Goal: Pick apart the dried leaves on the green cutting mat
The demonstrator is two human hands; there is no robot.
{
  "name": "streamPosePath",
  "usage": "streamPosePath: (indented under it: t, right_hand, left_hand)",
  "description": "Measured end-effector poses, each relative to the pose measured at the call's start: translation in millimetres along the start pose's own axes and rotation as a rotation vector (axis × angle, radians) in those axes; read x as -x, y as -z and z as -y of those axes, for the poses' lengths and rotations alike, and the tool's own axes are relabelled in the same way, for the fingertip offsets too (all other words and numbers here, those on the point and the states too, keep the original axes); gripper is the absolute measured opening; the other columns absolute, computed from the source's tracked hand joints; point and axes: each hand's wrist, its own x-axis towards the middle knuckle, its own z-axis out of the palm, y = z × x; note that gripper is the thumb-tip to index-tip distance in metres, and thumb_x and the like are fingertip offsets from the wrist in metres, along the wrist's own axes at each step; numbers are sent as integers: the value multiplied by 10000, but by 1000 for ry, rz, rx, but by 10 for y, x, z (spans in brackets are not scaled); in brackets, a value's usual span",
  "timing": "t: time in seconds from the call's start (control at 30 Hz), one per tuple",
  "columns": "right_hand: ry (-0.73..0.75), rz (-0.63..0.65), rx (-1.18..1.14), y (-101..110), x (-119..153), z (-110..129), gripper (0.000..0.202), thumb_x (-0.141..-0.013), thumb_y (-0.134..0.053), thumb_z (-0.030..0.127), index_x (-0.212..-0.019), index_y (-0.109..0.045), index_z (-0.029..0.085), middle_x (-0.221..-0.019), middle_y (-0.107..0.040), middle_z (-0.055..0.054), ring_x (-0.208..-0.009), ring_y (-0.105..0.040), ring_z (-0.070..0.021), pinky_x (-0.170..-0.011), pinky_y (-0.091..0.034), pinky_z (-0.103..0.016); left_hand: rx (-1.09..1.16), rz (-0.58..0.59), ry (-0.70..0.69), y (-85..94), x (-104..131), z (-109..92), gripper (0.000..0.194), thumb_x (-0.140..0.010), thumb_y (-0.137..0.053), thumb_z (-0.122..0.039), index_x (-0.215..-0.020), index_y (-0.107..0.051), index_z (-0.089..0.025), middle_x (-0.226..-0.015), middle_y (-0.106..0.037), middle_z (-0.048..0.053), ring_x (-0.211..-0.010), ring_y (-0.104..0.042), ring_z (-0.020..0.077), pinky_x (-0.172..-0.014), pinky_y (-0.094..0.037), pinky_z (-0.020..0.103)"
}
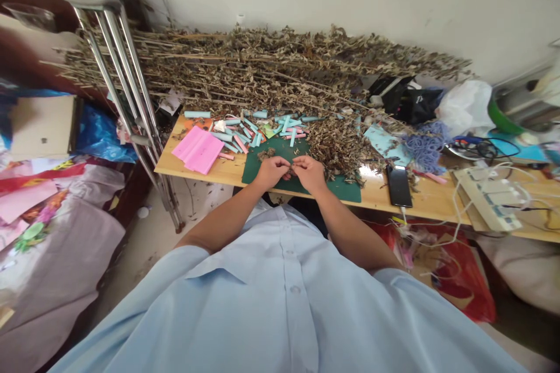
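Observation:
My left hand (273, 172) and my right hand (308, 173) meet over a green mat (289, 148), fingertips pinched close together. Whatever lies between the fingers is too small to make out. A small clump of crumbled dried leaf (266, 154) rests on the mat just beyond my left hand. Beside my right hand a larger heap of dried leaves (336, 148) covers the mat's right part. Behind the hands lie several blue and pink paper rolls (286, 123), and pink paper sheets (199, 150) are at the left.
Long bundles of dried plant stalks (262, 64) run along the wall. Metal crutches (126, 70) lean at the table's left end. To the right are a phone (399, 185) on a cable, blue yarn (426, 145) and a power strip (487, 198). The wooden table's front edge (210, 178) is near my body.

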Motion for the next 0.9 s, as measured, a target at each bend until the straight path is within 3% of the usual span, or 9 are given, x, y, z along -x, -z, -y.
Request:
streamPosePath:
  t: [0.1, 0.2, 0.37, 0.63, 0.77, 0.9]
  right_hand:
    - [-143, -41, -209, -33, 9, 7, 281, -661, -709, 344, -891, -637, 199, -713, -713, -22, -629, -689, -202, -662, -606, -397]
    - [-143, -78, -255, -30, 25, 33, 294, -665, -724, 368, -887, -628, 201, -697, -703, -12, -625, -687, -194, -668, -610, -389]
    - [-13, -56, -81, -4, 59, 89, 240, -734, -689, 409, -857, -659, 205, -717, -696, -19, -624, -663, -187, -657, -595, -372]
    - [317, -17, 336, 46, 112, 153, 143, -821, -595, 314, -835, -713, 233, -888, -717, -34, -782, -650, -190, -781, -536, -341]
    - [336, -22, 415, 68, 129, 172, 147, -831, -574, 281, -898, -696, 235, -866, -722, -31, -781, -667, -191, -793, -536, -334]
    - [335, -18, 457, 35, 119, 157, 233, -762, -599, 217, -986, -664, 224, -859, -721, -30, -783, -682, -195, -811, -541, -343]
  left_hand:
    - [50, -22, -5, 6, 1, -13, 81, -742, -660, -119, -819, -638, -109, -599, -664, 13, -546, -665, 134, -555, -564, 249]
    - [94, -20, -17, -1, -2, -15, 101, -750, -656, -122, -847, -633, -106, -634, -665, 13, -564, -673, 138, -553, -566, 250]
    - [129, -16, -25, -18, -14, 0, 180, -754, -709, -171, -879, -589, -119, -632, -651, 2, -556, -672, 142, -523, -551, 236]
    - [107, 36, -26, 15, -24, 22, 156, -789, -698, -202, -878, -633, -92, -684, -672, 27, -598, -681, 130, -604, -579, 253]
    - [98, 53, -19, 7, -28, 42, 180, -762, -715, -167, -895, -618, -96, -680, -673, 21, -598, -684, 135, -596, -578, 250]
    - [67, 52, -30, -9, -25, 53, 200, -752, -725, -174, -892, -596, -113, -666, -660, -4, -544, -655, 116, -545, -559, 233]
